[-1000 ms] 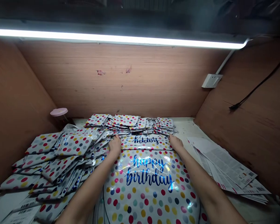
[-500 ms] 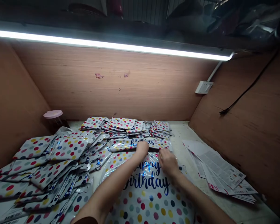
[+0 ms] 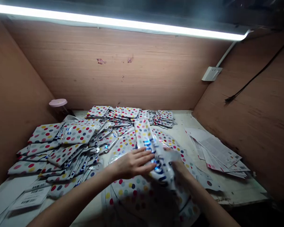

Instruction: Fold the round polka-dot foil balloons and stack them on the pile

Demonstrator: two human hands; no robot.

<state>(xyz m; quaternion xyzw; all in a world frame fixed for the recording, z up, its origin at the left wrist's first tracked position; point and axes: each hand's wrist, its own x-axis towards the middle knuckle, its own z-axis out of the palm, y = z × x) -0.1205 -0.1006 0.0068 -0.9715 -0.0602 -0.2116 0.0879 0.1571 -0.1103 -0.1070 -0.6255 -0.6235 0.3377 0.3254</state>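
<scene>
A white foil balloon with colourful dots and blue lettering [image 3: 143, 130], folded into a long strip, is raised and tilted between my hands. My left hand [image 3: 133, 162] lies across its near left face, fingers stretched and pressed against the foil. Behind the strip's right side, my right hand [image 3: 178, 167] grips the foil; its fingers are partly hidden and blurred. Beneath them several flat dotted foil balloons [image 3: 126, 186] are spread on the table, partly in shadow.
Folded dotted balloons [image 3: 78, 134] are heaped at left, with more stacks [image 3: 126, 112] along the back. Printed cards [image 3: 217, 151] lie at right, barcoded cards [image 3: 32, 197] at front left. A pink-lidded container [image 3: 58, 103] stands in the left corner. Wooden panels [image 3: 146, 75] enclose the table.
The folded strip, lying flat across the spread balloons before, is now lifted and turned more upright toward me. Both hands have shifted nearer, and the camera view has tilted down.
</scene>
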